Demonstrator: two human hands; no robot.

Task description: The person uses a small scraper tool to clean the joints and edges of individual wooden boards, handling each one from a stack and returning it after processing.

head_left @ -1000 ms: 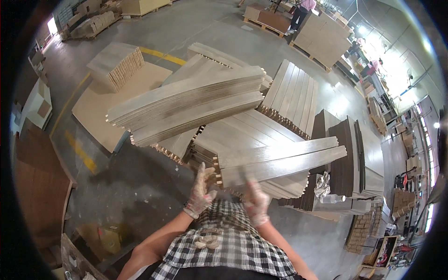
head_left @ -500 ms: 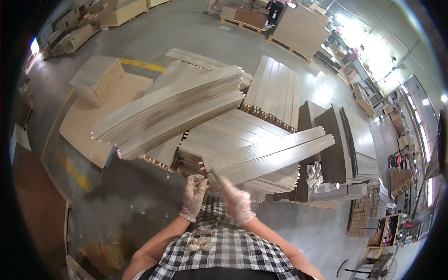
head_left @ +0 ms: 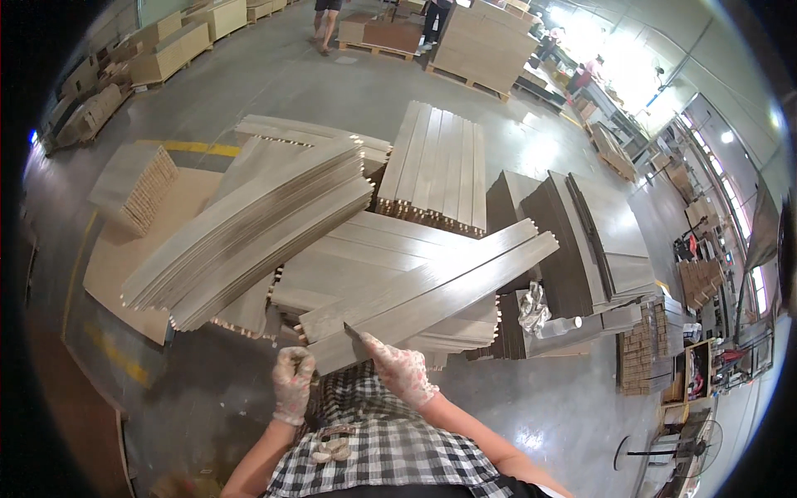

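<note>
A yellow floor stripe (head_left: 195, 148) runs at far left behind a fanned plank stack (head_left: 249, 228). The gloved left hand (head_left: 293, 383) curls its grip at the near end of a long grey plank bundle (head_left: 432, 290); the right hand (head_left: 400, 368) clasps it from beneath, beside dark upright boards (head_left: 573, 241)

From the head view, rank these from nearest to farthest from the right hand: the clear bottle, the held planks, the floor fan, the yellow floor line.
1. Held planks: gripped at their near end by the right hand.
2. Clear bottle: to the right, on a stack.
3. Floor fan and yellow floor line: fan lower right, line upper left; too close to call.
</note>
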